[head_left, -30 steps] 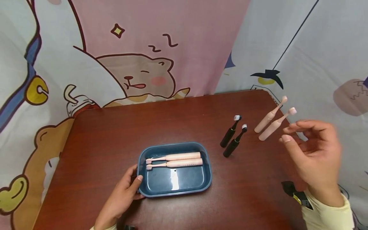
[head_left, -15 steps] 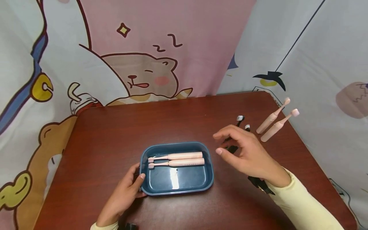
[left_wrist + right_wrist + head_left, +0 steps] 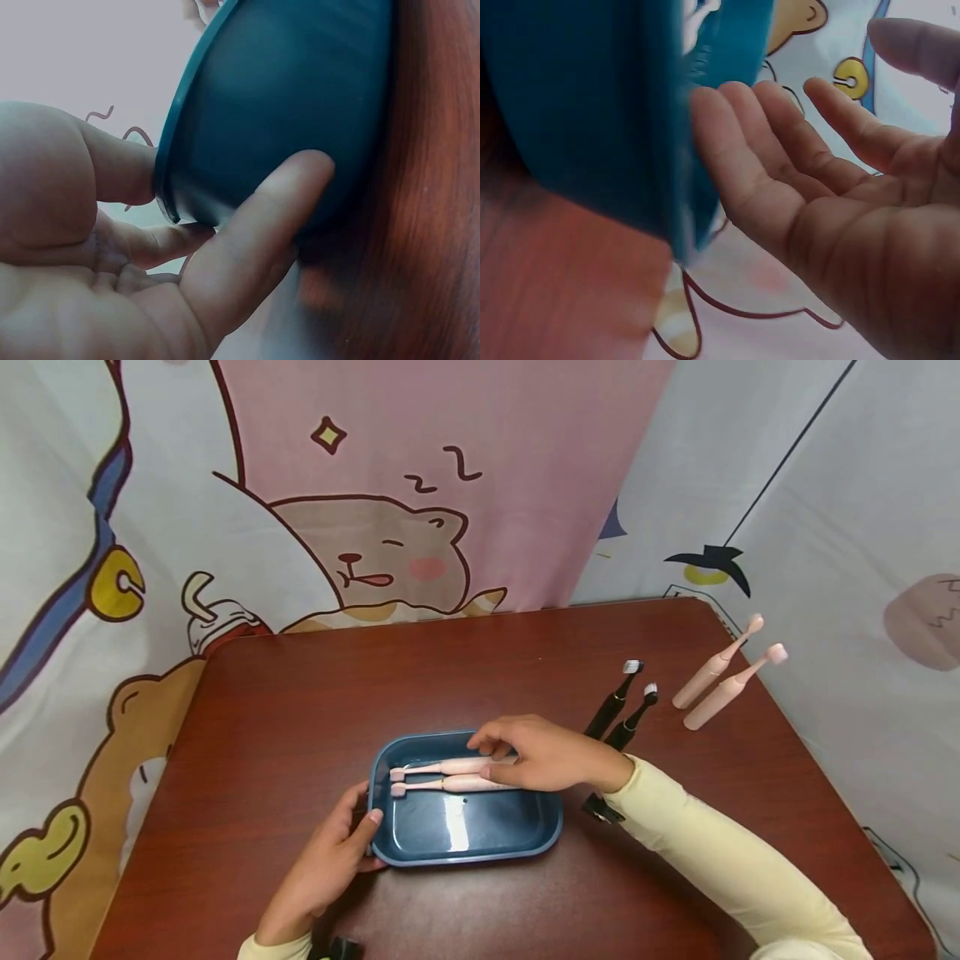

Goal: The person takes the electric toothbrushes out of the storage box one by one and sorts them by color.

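Note:
My left hand (image 3: 330,852) grips the left end of a blue plastic tray (image 3: 495,832), thumb at the rim; in the left wrist view the fingers (image 3: 259,225) lie along its outer wall. Inside the tray, two pink electric toothbrushes (image 3: 465,783) lie side by side, heads to the left. My right hand (image 3: 555,756) reaches over the tray's right side, above the toothbrush handles and hiding their ends. Its fingers and thumb are apart and loosely bent; the right wrist view shows nothing between these fingers (image 3: 780,150), which reach past the tray rim (image 3: 682,187).
Right of the tray lie two black electric toothbrushes (image 3: 609,712), partly covered by the right forearm. Farther right, near the table edge, are two more pink ones (image 3: 716,697). The brown table (image 3: 360,685) meets a cartoon-printed curtain (image 3: 540,485) at the back.
My right hand has moved left from beside the far pink toothbrushes, past the black ones, to over the tray. The left hand keeps its hold on the tray.

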